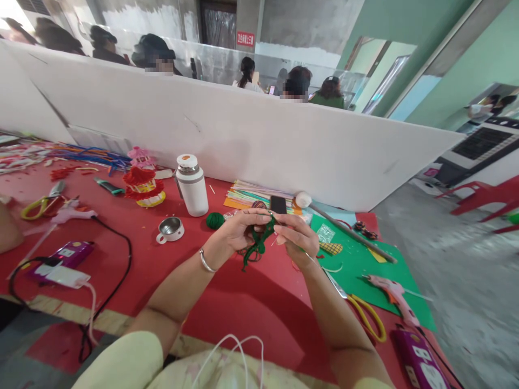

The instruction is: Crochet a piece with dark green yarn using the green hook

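My left hand (pixel 245 227) pinches a small dark green crochet piece (pixel 259 237), with strands dangling below it. Close against it, my right hand (pixel 298 235) is closed on a thin crochet hook (pixel 276 222), largely hidden by the fingers. Both hands are raised over the red tabletop, fingertips almost meeting at the green work. A ball of dark green yarn (pixel 214 220) lies just left of my left hand. Behind the hands are a black phone (pixel 278 205) and a partly hidden multicoloured yarn ball (pixel 259 205).
A white thermos (pixel 192 186) and its metal-lined cup (pixel 170 229) stand left. Yellow-handled scissors (pixel 367 319), a pink glue gun (pixel 395 292) and a purple power strip (pixel 419 359) lie right. A white partition (pixel 243 135) closes the table's back; people sit beyond it.
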Demonstrator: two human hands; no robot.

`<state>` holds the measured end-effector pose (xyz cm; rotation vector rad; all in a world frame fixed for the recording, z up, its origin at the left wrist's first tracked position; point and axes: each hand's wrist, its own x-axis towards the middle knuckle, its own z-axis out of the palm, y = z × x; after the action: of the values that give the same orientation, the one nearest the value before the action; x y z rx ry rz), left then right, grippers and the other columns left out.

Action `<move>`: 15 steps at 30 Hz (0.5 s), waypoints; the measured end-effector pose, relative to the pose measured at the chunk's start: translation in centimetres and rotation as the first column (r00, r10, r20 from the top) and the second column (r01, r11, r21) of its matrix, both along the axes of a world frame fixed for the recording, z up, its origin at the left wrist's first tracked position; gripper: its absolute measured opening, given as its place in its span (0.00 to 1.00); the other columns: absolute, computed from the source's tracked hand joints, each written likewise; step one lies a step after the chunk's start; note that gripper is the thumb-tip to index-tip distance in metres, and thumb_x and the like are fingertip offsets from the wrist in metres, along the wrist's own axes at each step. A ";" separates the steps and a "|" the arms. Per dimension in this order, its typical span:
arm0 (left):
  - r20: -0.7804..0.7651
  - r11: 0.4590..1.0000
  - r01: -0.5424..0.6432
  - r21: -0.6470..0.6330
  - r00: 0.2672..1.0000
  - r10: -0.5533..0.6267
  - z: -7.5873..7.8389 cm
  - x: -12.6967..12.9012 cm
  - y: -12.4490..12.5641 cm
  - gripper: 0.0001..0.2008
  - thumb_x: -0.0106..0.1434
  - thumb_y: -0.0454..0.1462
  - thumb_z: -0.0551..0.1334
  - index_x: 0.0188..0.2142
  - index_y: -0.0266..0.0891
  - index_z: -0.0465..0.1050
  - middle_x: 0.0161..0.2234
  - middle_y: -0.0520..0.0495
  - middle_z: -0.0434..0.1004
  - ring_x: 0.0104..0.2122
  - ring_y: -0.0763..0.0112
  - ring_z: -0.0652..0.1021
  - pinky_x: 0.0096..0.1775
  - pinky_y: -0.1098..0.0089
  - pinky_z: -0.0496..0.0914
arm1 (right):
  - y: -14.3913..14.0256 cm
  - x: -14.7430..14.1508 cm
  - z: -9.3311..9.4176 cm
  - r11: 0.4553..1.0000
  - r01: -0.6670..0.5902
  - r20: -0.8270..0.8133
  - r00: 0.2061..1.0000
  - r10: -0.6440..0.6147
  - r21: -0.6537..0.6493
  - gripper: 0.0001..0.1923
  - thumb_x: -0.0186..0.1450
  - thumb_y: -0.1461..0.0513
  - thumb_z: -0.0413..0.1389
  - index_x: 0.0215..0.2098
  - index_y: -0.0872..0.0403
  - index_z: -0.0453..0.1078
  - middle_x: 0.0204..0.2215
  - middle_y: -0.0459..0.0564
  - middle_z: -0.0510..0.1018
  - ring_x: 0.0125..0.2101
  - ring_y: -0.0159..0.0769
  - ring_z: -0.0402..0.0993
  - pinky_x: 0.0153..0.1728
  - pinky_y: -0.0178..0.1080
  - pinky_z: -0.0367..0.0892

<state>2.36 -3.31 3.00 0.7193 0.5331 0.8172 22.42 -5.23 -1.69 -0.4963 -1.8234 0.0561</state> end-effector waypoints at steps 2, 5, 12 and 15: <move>-0.011 1.000 0.003 -0.014 1.000 -0.003 0.1 -0.1 0.1 0.14 0.42 0.35 0.78 0.26 0.34 0.76 0.17 0.57 0.63 0.17 0.84 0.62 0.16 0.79 0.49 | 0.2 0.1 0.0 1.000 -0.012 0.012 1.000 0.012 -0.003 0.18 0.68 0.61 0.63 0.55 0.38 0.78 0.53 0.50 0.84 0.47 0.44 0.83 0.47 0.50 0.80; -0.052 0.999 -0.034 -0.021 0.998 0.033 0.1 -0.3 0.4 0.14 0.41 0.34 0.78 0.26 0.34 0.77 0.16 0.56 0.64 0.16 0.84 0.63 0.16 0.80 0.49 | 0.5 0.5 0.2 0.999 -0.046 0.033 0.998 0.047 -0.010 0.20 0.67 0.62 0.64 0.56 0.38 0.77 0.52 0.50 0.84 0.47 0.44 0.83 0.47 0.50 0.80; -0.090 0.999 -0.034 0.035 0.995 0.037 -0.3 -0.8 0.7 0.13 0.41 0.33 0.77 0.27 0.33 0.79 0.17 0.55 0.68 0.16 0.83 0.65 0.18 0.79 0.55 | 0.7 1.2 1.8 0.991 -0.132 0.106 0.986 0.131 -0.006 0.22 0.66 0.64 0.66 0.57 0.41 0.77 0.52 0.50 0.84 0.48 0.42 0.83 0.48 0.48 0.79; -0.101 0.998 -0.045 0.050 0.994 0.049 -0.3 -0.9 0.8 0.12 0.42 0.33 0.76 0.28 0.33 0.80 0.18 0.55 0.69 0.17 0.83 0.65 0.18 0.79 0.54 | 0.6 1.5 2.3 0.993 -0.119 0.148 0.982 0.115 0.018 0.22 0.66 0.64 0.66 0.58 0.42 0.77 0.51 0.50 0.85 0.48 0.41 0.82 0.48 0.47 0.79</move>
<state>1.44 -2.54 2.75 0.7980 0.6262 0.8424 23.88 -4.61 0.63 -0.3824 -1.9946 0.0775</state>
